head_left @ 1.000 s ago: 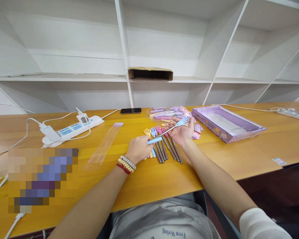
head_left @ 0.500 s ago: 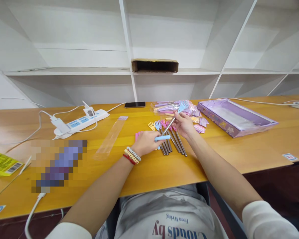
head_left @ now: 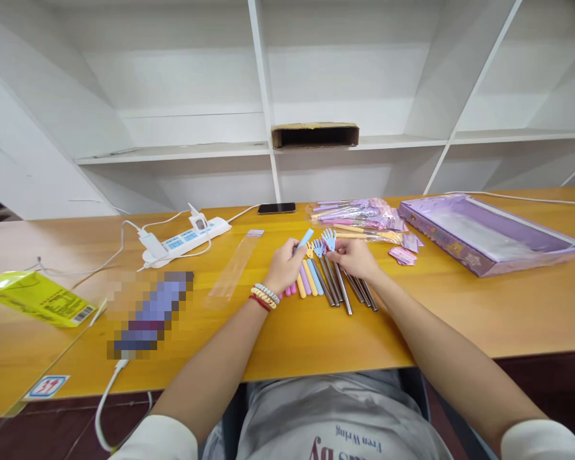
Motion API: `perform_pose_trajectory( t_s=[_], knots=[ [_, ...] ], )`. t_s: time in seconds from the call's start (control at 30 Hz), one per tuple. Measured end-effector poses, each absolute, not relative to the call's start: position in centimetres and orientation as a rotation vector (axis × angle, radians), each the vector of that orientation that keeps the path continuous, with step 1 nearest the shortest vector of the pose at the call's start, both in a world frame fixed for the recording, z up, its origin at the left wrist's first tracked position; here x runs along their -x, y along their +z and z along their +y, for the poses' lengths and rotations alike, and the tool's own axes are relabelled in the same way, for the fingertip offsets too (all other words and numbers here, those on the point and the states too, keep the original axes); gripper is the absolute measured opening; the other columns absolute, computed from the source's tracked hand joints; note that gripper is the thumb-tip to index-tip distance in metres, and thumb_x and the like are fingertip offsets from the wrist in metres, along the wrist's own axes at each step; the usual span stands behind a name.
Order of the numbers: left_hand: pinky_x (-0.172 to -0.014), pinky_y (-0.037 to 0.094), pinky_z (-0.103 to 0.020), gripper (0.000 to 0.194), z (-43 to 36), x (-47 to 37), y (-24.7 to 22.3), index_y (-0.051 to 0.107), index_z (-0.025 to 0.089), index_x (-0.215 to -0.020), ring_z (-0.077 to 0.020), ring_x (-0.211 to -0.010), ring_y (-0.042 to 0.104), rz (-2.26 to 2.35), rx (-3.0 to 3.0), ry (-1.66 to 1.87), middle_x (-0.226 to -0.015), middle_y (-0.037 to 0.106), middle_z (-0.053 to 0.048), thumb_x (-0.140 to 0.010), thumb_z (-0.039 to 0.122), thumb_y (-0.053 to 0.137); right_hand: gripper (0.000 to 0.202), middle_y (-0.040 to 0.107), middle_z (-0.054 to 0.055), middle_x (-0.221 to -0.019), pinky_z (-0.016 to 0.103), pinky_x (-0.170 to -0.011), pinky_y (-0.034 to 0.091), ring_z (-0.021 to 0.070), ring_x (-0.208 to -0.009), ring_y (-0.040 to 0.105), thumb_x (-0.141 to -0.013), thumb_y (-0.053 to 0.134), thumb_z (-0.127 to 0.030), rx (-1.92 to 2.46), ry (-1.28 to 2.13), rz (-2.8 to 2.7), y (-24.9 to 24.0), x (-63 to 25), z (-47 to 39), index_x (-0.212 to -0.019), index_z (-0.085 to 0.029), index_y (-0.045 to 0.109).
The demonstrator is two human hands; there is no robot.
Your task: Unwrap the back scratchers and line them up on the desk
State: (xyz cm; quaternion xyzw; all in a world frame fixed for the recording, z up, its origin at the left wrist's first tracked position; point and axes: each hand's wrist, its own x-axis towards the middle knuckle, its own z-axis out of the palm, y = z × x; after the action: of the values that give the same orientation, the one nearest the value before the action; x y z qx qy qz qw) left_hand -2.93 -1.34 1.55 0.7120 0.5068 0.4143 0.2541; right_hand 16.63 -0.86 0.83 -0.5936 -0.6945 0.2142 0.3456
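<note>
My left hand [head_left: 283, 267] is closed around a light blue handle [head_left: 305, 238], whose upper end sticks out past the thumb. Beneath and beside it, several pink, purple, yellow and blue handles [head_left: 308, 278] lie in a row on the table. My right hand [head_left: 354, 257] pinches a blue hand-shaped head [head_left: 329, 239] on a metal rod [head_left: 342, 291], which slants down toward the table front. Several more metal rods [head_left: 365, 291] with small hand-shaped heads lie under and around that hand, some of them partly hidden.
Bagged sticks [head_left: 349, 212] and small cards [head_left: 402, 255] lie behind my right hand. A purple tray box [head_left: 479, 259] stands right. Left are a clear sleeve [head_left: 234, 268], a power strip [head_left: 186, 241], a blurred device [head_left: 153, 313] and a yellow packet [head_left: 43, 297]. A phone [head_left: 276, 207] lies behind.
The rod with the blue head has come apart from the light blue handle. My right hand has lowered it among the other rods, while my left hand has raised and tilted the handle. The view has shifted left.
</note>
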Motion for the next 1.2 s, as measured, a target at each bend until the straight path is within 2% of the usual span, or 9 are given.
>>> perform_pose_trajectory(
  t_s=[0.17, 0.37, 0.5, 0.63, 0.77, 0.87, 1.07, 1.13, 1.2],
  knots=[
    [-0.063, 0.041, -0.025, 0.026, -0.3, 2.8, 0.9, 0.062, 0.017, -0.078, -0.0137, -0.068, 0.054, 1.423, -2.054, 1.091, -0.074, 0.061, -0.002, -0.079, 0.04, 0.052, 0.025, 0.063, 0.004, -0.066, 0.025, -0.059, 0.036, 0.016, -0.064, 0.057, -0.078, 0.052, -0.035, 1.719, 0.266, -1.943, -0.1, -15.9, -0.5, -0.087, -0.018, 0.068],
    [-0.059, 0.038, -0.024, 0.027, -0.5, 2.8, 1.0, 0.064, 0.015, -0.079, -0.0119, -0.061, 0.051, 1.276, -1.924, 1.038, -0.069, 0.059, -0.001, -0.074, 0.04, 0.059, 0.033, 0.067, 0.011, -0.082, 0.028, -0.063, 0.037, 0.0219, -0.078, 0.061, -0.083, 0.044, -0.044, 1.856, 0.144, -2.001, -1.2, -15.5, 0.0, -0.091, -0.018, 0.065],
    [-0.052, 0.033, -0.021, 0.026, 0.0, 2.8, 0.7, 0.058, 0.014, -0.072, -0.0079, -0.051, 0.042, 1.018, -1.576, 1.021, -0.055, 0.049, 0.003, -0.076, 0.04, 0.057, 0.036, 0.067, 0.01, -0.082, 0.028, -0.063, 0.037, 0.022, -0.078, 0.061, -0.083, 0.044, -0.047, 1.847, 0.102, -1.922, -1.1, -16.0, 0.2, -0.094, -0.018, 0.064],
    [-0.05, 0.032, -0.02, 0.023, 0.5, 2.9, 0.1, 0.057, 0.014, -0.078, -0.006, -0.048, 0.04, 0.864, -1.393, 1.029, -0.055, 0.047, 0.004, -0.073, 0.036, 0.061, 0.03, 0.065, 0.005, -0.072, 0.025, -0.062, 0.036, 0.0164, -0.067, 0.057, -0.084, 0.045, -0.04, 1.625, 0.225, -1.843, -0.6, -16.2, 0.1, -0.09, -0.018, 0.065],
    [-0.051, 0.035, -0.019, 0.026, 0.1, 2.7, 0.3, 0.057, 0.014, -0.085, -0.0055, -0.049, 0.043, 0.854, -1.363, 1.05, -0.059, 0.051, 0.003, -0.069, 0.032, 0.066, 0.041, 0.059, 0.001, -0.062, 0.023, -0.056, 0.035, 0.0116, -0.057, 0.049, -0.087, 0.039, -0.047, 1.261, 0.482, -1.869, 0.0, -15.8, -0.7, -0.076, -0.015, 0.062],
    [-0.051, 0.036, -0.02, 0.024, -0.2, 2.5, 0.8, 0.056, 0.014, -0.081, -0.0054, -0.05, 0.045, 0.869, -1.377, 1.046, -0.064, 0.055, 0.002, -0.066, 0.029, 0.068, 0.037, 0.058, 0.0, -0.062, 0.022, -0.053, 0.035, 0.0104, -0.055, 0.048, -0.083, 0.047, -0.048, 1.149, 0.648, -1.952, 0.1, -15.4, -1.4, -0.081, -0.015, 0.063],
    [-0.045, 0.031, -0.022, 0.006, 0.8, 4.5, 2.7, 0.049, 0.017, -0.068, -0.0071, -0.044, 0.042, 1.261, -1.507, 1.137, -0.058, 0.05, 0.003, -0.067, 0.022, 0.053, 0.033, 0.058, 0.0, -0.061, 0.022, -0.053, 0.034, 0.0098, -0.055, 0.048, -0.081, 0.051, -0.045, 1.13, 0.618, -1.996, 0.4, -15.7, -1.6, -0.084, -0.015, 0.066],
    [-0.047, 0.033, -0.023, 0.011, 1.3, 6.0, 3.2, 0.052, 0.017, -0.073, -0.0099, -0.05, 0.047, 1.53, -1.668, 1.077, -0.063, 0.054, 0.001, -0.065, 0.023, 0.055, 0.033, 0.057, 0.0, -0.059, 0.022, -0.053, 0.034, 0.0098, -0.053, 0.047, -0.081, 0.05, -0.044, 1.19, 0.526, -1.971, 0.5, -16.1, -1.4, -0.081, -0.015, 0.066],
    [-0.052, 0.035, -0.025, 0.027, 1.7, 7.3, 3.4, 0.055, 0.017, -0.086, -0.0136, -0.059, 0.053, 1.728, -1.785, 0.905, -0.068, 0.059, -0.001, -0.06, 0.025, 0.06, 0.031, 0.056, 0.0, -0.056, 0.022, -0.053, 0.033, 0.0099, -0.052, 0.046, -0.081, 0.05, -0.042, 1.244, 0.449, -1.984, 0.5, -16.5, -1.1, -0.078, -0.015, 0.066]
  ],
)
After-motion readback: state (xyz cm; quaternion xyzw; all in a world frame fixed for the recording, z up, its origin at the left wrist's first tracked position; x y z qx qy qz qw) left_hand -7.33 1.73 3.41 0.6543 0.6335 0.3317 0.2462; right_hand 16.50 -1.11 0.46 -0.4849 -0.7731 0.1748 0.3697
